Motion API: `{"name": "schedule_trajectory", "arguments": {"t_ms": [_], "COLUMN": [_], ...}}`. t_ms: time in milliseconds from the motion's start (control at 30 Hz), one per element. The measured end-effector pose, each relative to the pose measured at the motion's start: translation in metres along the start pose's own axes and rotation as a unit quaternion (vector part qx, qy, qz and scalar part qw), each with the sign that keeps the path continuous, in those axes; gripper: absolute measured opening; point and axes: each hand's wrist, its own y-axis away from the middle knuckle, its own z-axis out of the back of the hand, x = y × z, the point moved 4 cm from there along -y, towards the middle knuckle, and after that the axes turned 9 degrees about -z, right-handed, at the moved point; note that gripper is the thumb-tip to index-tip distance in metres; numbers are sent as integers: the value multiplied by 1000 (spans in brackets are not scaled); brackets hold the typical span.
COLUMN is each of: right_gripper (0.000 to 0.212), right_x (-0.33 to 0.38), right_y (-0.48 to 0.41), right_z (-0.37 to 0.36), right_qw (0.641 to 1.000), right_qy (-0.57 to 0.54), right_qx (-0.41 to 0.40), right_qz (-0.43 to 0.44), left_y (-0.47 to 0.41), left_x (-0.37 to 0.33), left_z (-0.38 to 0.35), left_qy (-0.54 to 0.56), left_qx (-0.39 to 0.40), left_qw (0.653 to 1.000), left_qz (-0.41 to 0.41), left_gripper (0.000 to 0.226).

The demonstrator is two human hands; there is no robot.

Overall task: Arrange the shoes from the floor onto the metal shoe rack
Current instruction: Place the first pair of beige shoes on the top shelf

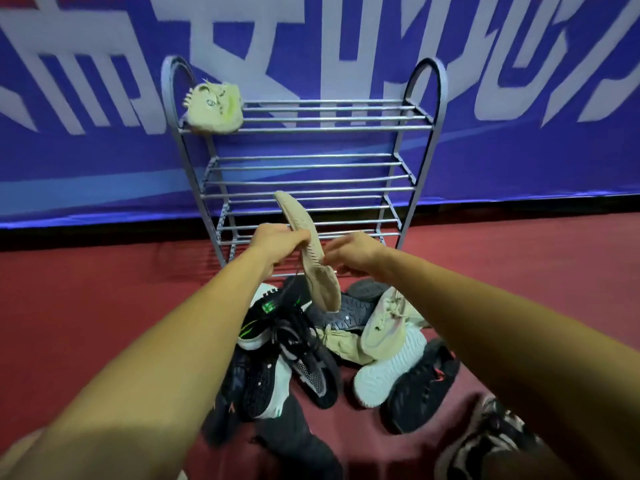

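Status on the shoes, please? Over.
Left hand and right hand grip beige knit shoe before grey metal shoe rack. Pale yellow shoe on top shelf. Pile of shoes on red floor.

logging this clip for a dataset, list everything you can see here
metal shoe rack: one, grey, upright against the banner
shoe on rack: one, pale yellow-green, left end of the top shelf
held shoe: one, beige, sole towards the camera, in front of the lower shelves
shoe pile: several, overlapping so the exact count is unclear; mostly black, some beige, some white soles; on the floor in front of the rack
banner: one, blue with large white lettering, behind the rack
floor: one, red, under the rack and pile
left hand: one, grips the held shoe's left edge
right hand: one, holds its right edge
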Motion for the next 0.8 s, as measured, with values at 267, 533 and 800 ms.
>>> {"name": "schedule_trajectory", "arguments": {"t_ms": [267,533,800], "right_gripper": [59,89,76], "right_x": [18,43,41], "right_y": [7,27,11], "right_z": [-1,5,-11], "right_qw": [991,994,985], "right_qy": [92,68,136], "right_qx": [-79,-47,-104], "right_qz": [57,72,9], "left_y": [19,36,-2], "left_x": [-53,-112,-81], "left_z": [26,32,41], "left_qy": [22,58,132], "left_qx": [-47,-103,-154], "left_qw": [999,992,978], "left_qz": [-11,-36,-56], "left_gripper": [10,10,16]}}
